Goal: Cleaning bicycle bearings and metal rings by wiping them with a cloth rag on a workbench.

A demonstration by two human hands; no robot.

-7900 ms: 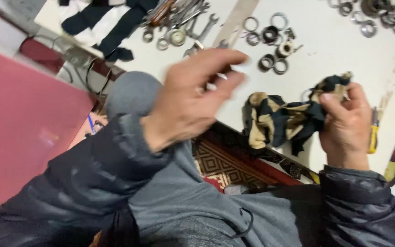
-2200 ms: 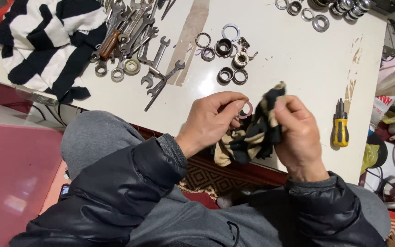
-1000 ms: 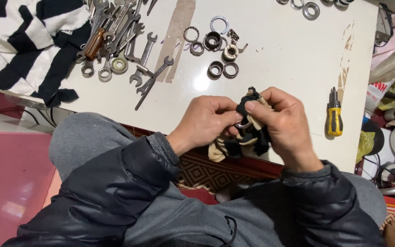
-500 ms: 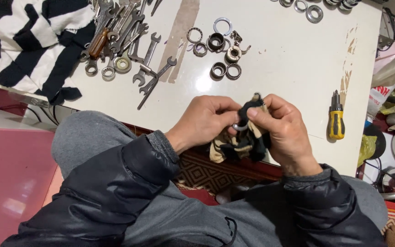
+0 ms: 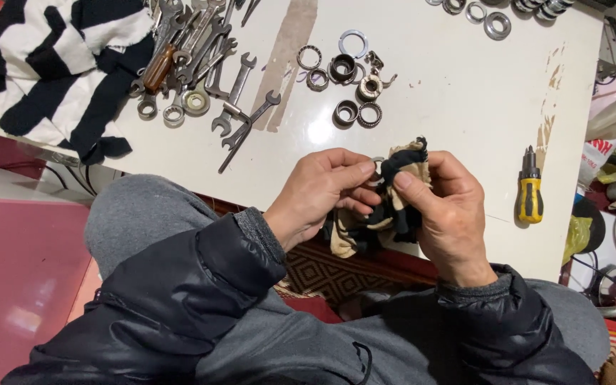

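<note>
My left hand (image 5: 319,192) pinches a small metal ring (image 5: 377,162) between thumb and fingers at the near edge of the white table (image 5: 450,93). My right hand (image 5: 447,214) holds a bunched black-and-tan striped rag (image 5: 401,165) and presses it against the ring. Part of the rag (image 5: 347,232) hangs down below both hands. Most of the ring is hidden by my fingers and the cloth.
Several bearing rings (image 5: 351,71) lie mid-table. A pile of wrenches (image 5: 208,57) and a black-and-white striped cloth (image 5: 51,64) are at the left. A yellow-handled stubby screwdriver (image 5: 529,194) lies at the right. More rings (image 5: 497,18) sit at the far edge.
Earlier my hands were apart, with the rag in my right hand only. They have since come together at the table's near edge, and the rag now wraps against the ring.
</note>
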